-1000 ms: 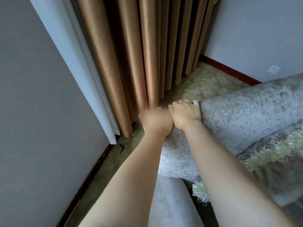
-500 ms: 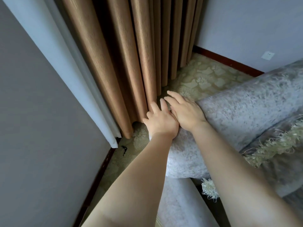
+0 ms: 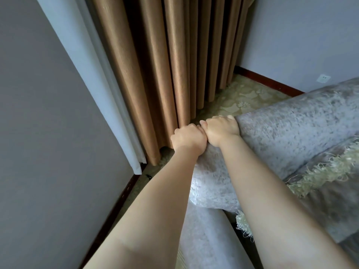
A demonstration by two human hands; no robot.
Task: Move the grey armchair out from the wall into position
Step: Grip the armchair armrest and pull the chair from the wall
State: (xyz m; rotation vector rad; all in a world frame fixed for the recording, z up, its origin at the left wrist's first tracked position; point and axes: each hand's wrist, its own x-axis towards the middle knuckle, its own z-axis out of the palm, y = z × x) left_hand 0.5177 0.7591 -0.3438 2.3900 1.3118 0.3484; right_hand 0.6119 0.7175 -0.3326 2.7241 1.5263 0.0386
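Observation:
The grey armchair [image 3: 287, 133] fills the right and lower middle of the head view, its mottled velvet backrest running toward the corner. Both my hands sit side by side on the backrest's top corner. My left hand [image 3: 188, 138] curls over the corner's end, fingers wrapped out of sight behind it. My right hand [image 3: 222, 129] grips the top edge just right of it, fingers bent over the far side. A grey armrest [image 3: 206, 241] lies below my forearms.
Tan curtains [image 3: 167, 70] hang to the floor just behind the chair corner, with a white curtain edge [image 3: 108, 94] at their left. A grey wall [image 3: 48, 133] stands close on the left. A fringed cream throw [image 3: 326, 169] lies on the seat. Patterned floor [image 3: 244, 98] shows behind the chair.
Half a second ago both hands lay flat with fingers stretched out on the backrest corner; now both are curled tight over its edge again.

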